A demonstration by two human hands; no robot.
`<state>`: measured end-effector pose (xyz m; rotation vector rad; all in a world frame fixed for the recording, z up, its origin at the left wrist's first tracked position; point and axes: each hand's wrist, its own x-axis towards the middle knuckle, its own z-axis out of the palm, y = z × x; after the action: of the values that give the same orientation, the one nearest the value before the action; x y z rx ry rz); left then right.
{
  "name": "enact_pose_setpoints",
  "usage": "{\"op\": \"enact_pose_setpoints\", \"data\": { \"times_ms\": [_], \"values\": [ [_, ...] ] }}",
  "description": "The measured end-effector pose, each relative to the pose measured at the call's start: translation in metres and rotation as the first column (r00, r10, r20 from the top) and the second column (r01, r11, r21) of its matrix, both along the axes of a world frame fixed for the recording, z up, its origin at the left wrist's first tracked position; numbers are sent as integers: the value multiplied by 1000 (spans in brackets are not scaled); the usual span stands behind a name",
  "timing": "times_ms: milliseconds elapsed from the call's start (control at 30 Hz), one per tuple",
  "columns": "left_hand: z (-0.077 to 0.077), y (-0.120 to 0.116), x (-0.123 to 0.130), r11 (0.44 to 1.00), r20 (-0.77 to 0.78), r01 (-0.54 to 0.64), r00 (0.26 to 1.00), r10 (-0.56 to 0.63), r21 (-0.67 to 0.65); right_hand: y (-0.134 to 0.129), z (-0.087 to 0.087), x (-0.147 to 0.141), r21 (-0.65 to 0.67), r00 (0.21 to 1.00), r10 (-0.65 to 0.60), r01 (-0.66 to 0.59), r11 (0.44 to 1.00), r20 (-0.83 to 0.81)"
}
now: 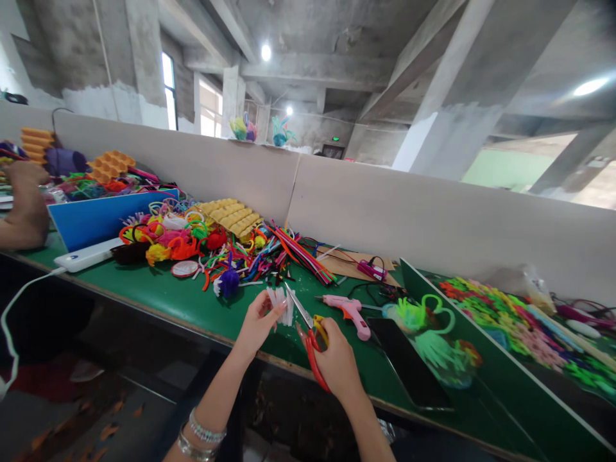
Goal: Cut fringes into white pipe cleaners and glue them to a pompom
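Observation:
Near the front edge of the green table [158, 292], my left hand [262, 319] pinches a bundle of short white pipe cleaners [283, 305]. My right hand [333, 351] is wrapped round the handles of a pair of scissors [315, 359], red and yellow, with metal blades that point up and away from me. The blades lie right beside the bundle; whether they touch it I cannot tell. A pink glue gun [351, 311] lies just beyond my right hand. A purple pipe-cleaner pompom [230, 281] sits left of the bundle.
A heap of coloured pipe cleaners [178, 237] and a yellow egg tray [231, 216] lie at the back left. To the right are a dark tablet [409, 362], green pipe-cleaner pieces [437, 350] and a divider [486, 359]. Another person's arm [26, 205] shows far left, beyond a blue panel [106, 221].

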<state>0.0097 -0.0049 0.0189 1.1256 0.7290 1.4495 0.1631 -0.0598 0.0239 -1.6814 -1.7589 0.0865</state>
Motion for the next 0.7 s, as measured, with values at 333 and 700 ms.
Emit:
{"op": "enact_pose_setpoints", "data": {
  "times_ms": [333, 700],
  "values": [
    [1, 0, -2, 1000, 5, 11, 1000, -11, -7, 2, -3, 1, -13, 999, 9, -9, 1000, 31],
    [-2, 1, -1, 1000, -33, 27, 999, -26, 11, 2, -2, 1, -24, 997, -24, 26, 999, 73]
  ]
}}
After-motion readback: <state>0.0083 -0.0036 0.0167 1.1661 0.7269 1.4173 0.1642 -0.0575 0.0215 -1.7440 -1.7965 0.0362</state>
